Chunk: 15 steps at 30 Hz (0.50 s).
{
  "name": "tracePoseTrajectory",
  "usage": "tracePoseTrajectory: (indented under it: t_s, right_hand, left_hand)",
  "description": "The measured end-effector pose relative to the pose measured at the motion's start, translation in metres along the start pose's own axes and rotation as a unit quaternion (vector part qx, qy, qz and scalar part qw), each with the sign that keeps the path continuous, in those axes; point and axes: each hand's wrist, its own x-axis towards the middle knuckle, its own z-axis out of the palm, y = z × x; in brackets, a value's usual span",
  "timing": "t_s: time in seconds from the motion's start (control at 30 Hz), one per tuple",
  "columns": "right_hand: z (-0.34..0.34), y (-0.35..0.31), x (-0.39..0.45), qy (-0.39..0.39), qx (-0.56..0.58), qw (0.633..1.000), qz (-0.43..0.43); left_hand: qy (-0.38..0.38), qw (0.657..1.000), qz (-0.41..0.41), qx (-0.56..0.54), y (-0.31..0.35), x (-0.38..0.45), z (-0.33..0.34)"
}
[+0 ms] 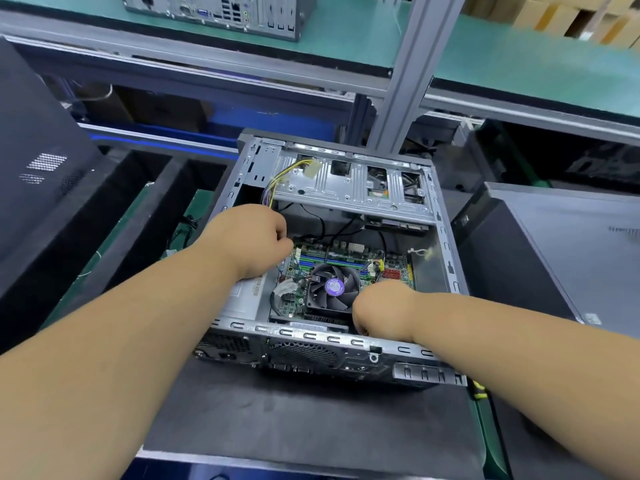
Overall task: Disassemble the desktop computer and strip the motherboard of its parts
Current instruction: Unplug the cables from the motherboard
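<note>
An open desktop case lies on its side on a dark mat. Inside it sits the green motherboard with a black CPU fan that has a purple label. My left hand reaches in over the board's upper left corner, fingers curled at the memory slots; what they pinch is hidden. My right hand is curled at the board's lower right edge, beside the fan, and its fingertips are hidden behind the case's rear wall. A silver drive cage spans the far end, with yellow and black power wires.
A power supply sits in the case's left part. Black computer cases stand at the left and right. A grey frame post rises behind. Another case stands on the green upper shelf. Cardboard boxes are at the far right.
</note>
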Motion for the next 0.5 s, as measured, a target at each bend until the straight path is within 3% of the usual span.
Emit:
tracePoseTrajectory:
  t_s: [0.17, 0.5]
  right_hand:
    - [0.0021, 0.0004, 0.0014, 0.017, -0.047, 0.998, -0.034]
    - [0.0033, 0.0019, 0.0009, 0.020, -0.012, 0.999, -0.028]
  left_hand:
    - [0.000, 1.000, -0.001, 0.004, 0.0007, -0.0004, -0.0008]
    - [-0.010, 1.000, -0.006, 0.009, 0.0021, -0.0004, -0.0017]
